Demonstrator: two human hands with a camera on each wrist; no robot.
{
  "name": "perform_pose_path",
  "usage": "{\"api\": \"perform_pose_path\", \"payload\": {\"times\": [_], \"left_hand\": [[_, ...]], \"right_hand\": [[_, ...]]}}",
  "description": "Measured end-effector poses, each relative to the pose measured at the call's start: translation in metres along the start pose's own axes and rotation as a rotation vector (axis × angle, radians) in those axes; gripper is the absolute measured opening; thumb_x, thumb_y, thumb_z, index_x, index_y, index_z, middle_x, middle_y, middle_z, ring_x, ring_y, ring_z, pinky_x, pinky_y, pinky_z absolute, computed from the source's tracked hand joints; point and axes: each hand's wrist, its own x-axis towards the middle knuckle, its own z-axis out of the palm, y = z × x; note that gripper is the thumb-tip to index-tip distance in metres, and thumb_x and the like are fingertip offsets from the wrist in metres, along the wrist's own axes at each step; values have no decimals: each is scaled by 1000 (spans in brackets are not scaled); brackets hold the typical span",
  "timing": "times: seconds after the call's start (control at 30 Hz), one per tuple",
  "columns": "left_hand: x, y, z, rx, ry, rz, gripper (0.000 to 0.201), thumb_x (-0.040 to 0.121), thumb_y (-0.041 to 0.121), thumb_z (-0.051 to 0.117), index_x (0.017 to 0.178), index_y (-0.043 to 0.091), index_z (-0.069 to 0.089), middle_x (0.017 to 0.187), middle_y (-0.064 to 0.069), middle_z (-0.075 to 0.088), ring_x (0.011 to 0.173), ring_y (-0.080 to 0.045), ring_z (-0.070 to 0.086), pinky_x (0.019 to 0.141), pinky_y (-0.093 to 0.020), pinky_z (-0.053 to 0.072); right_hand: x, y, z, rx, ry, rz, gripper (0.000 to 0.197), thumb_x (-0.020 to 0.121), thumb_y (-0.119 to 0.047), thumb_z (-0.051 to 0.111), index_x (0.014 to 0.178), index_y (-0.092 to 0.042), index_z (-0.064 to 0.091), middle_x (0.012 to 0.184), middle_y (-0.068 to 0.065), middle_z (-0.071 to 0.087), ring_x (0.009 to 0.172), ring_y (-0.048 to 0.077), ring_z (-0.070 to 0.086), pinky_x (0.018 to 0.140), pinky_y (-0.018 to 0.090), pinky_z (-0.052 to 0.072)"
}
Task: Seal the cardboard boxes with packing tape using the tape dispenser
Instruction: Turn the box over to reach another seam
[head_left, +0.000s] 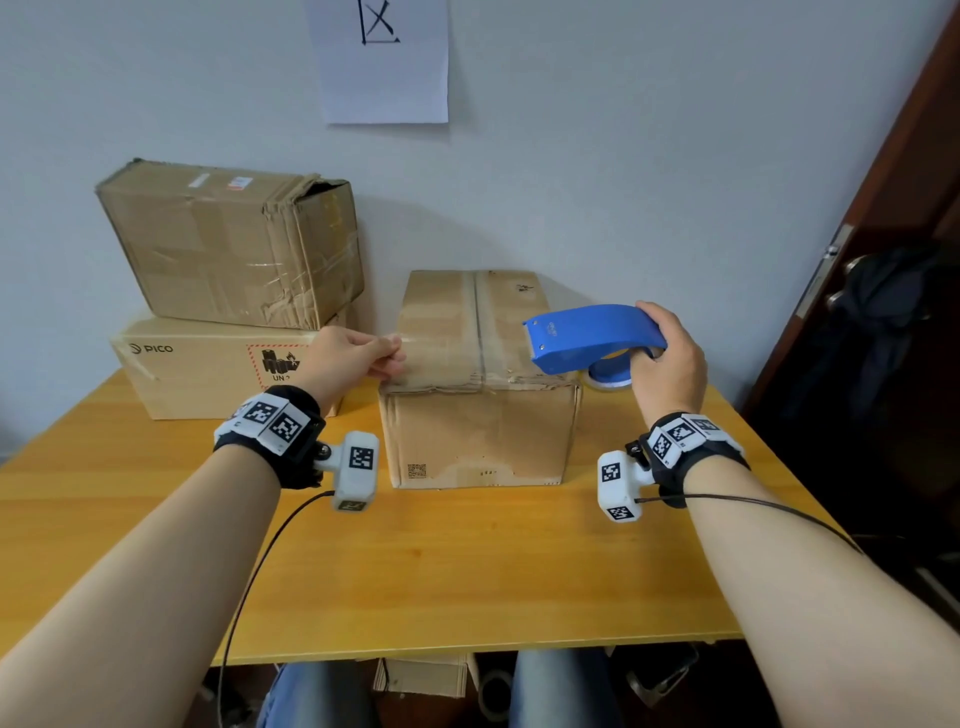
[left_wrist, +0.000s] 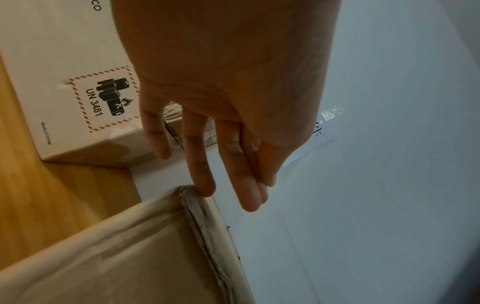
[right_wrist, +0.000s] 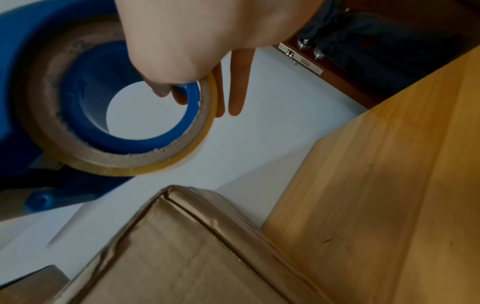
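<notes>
A worn cardboard box (head_left: 478, 431) stands in the middle of the wooden table (head_left: 467, 571), its flaps closed and old tape along the centre seam. My right hand (head_left: 660, 345) grips the blue tape dispenser (head_left: 587, 332) just above the box's right top edge, thumb hooked inside the roll's core (right_wrist: 166, 90). The clear tape roll (right_wrist: 124, 162) sits in the dispenser (right_wrist: 26, 82). My left hand (head_left: 392, 356) is at the box's left top edge and pinches the end of a clear tape strip (head_left: 447, 338) stretched across the top. The thumb lies against the fingers (left_wrist: 249, 185) above the box corner (left_wrist: 116, 257).
At the back left, a battered box (head_left: 234, 244) lies on a PICO carton (head_left: 197, 374) against the wall. A paper sheet (head_left: 384, 62) hangs above. A dark door (head_left: 883, 208) with cloth on its handle stands at right. Wrist cables trail over the table's front.
</notes>
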Motion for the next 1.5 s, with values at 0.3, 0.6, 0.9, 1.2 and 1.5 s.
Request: {"api": "perform_pose_path", "payload": {"times": [0.3, 0.6, 0.9, 1.2, 1.5], "left_hand": [[7, -8, 3, -4, 74, 6, 23, 94, 29, 68, 79, 15, 78, 81, -7, 77, 85, -16, 73, 85, -22, 50], [8, -9, 4, -42, 74, 15, 21, 93, 30, 69, 78, 17, 77, 79, -4, 77, 84, -14, 72, 89, -23, 51], [11, -9, 13, 6, 45, 66, 26, 95, 35, 67, 87, 14, 79, 76, 0, 77, 84, -11, 73, 85, -22, 48], [9, -29, -6, 16, 106, 86, 31, 96, 37, 64, 88, 12, 80, 81, -4, 77, 96, -12, 70, 78, -13, 36], [-7, -55, -5, 0, 176, 127, 35, 97, 28, 62, 70, 11, 77, 72, 4, 76, 93, -6, 70, 91, -21, 42]], "right_hand": [[5, -1, -4, 22, -8, -29, 56, 85, 5, 58, 131, -26, 64, 129, -6, 66, 118, 20, 61, 92, 27, 50], [13, 0, -6, 84, 23, -93, 57, 83, 11, 55, 130, -18, 66, 128, -2, 67, 118, 16, 60, 94, 14, 45], [11, 14, -14, 55, 64, -19, 58, 84, 7, 55, 129, -27, 67, 128, -5, 68, 117, 18, 62, 92, 22, 49], [1, 40, -37, 144, 201, 229, 49, 91, 2, 56, 128, -28, 68, 128, -7, 68, 116, 14, 62, 84, 8, 42], [-8, 43, -28, 131, 159, 205, 54, 89, 6, 54, 129, -28, 68, 129, -9, 67, 118, 13, 62, 79, 0, 40]]}}
